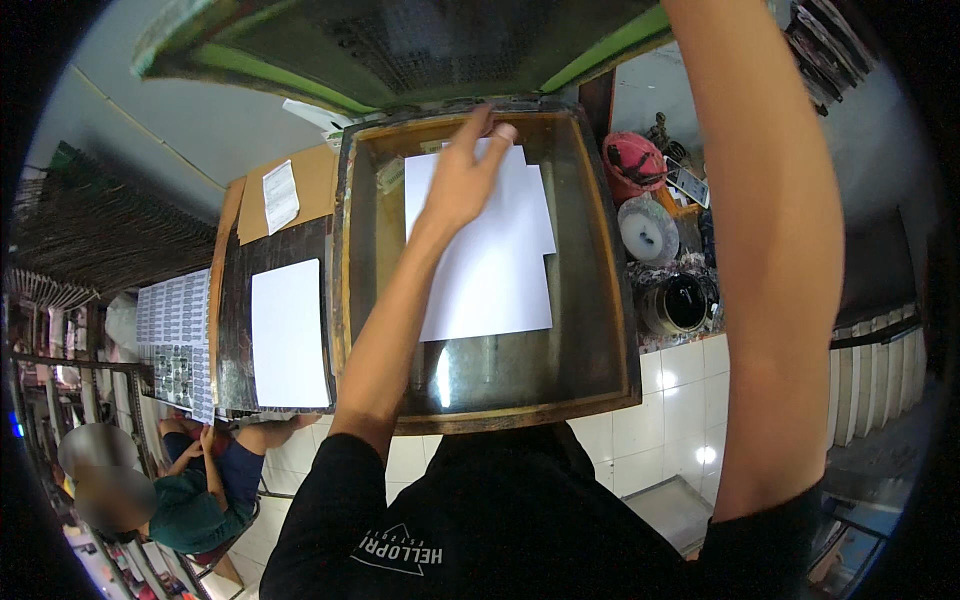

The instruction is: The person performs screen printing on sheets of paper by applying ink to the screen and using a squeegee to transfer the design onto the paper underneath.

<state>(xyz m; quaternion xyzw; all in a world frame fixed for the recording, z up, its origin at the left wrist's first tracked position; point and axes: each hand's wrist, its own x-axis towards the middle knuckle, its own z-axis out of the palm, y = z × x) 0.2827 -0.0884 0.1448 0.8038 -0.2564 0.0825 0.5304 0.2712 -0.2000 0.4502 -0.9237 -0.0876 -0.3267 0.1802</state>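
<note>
My left hand [466, 180] lies over the upper part of some white paper sheets [490, 270], slightly blurred, its fingers stretched out and the thumb apart. Whether it presses on the paper cannot be told. The sheets overlap unevenly on a glass-topped table [590, 340] with a wooden rim. Above the table's far edge, a dark mesh printing screen [440, 50] with green borders is tilted up. My right arm reaches up past the screen's right side, and its hand is beyond the top of the picture.
On the left, a stack of white paper [288, 335] lies on a dark side table beside cardboard [310, 190]. To the right are a pink container [633, 165], a whitish tub [648, 230] and a pot of dark liquid [685, 302]. Another person [200, 505] sits at lower left holding a printed sheet.
</note>
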